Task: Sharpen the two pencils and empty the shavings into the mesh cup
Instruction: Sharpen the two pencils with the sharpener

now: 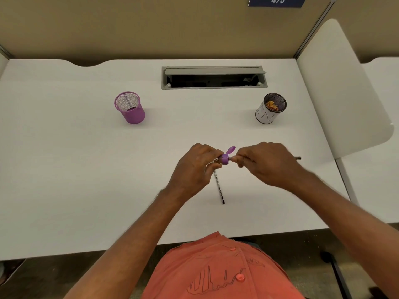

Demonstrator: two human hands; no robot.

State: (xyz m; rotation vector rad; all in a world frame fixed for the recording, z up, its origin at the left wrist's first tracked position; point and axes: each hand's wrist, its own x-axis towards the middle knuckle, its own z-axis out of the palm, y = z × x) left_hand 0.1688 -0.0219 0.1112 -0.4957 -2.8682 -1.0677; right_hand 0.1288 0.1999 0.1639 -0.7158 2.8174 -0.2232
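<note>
My left hand (195,167) grips a small purple sharpener (225,159) with its cap flipped up, held above the white desk (86,169). My right hand (265,164) pinches a dark pencil (297,157) whose tip is in the sharpener; the pencil's far end sticks out to the right of my hand. A second dark pencil (219,187) lies on the desk under my left hand, running towards me. A dark mesh cup (272,108) wrapped in white paper stands at the back right and holds some shavings. A purple mesh cup (129,107) stands at the back left.
A grey cable hatch (213,77) is open at the back middle of the desk. A white divider panel (345,93) rises along the right edge. Beige partition walls close off the back.
</note>
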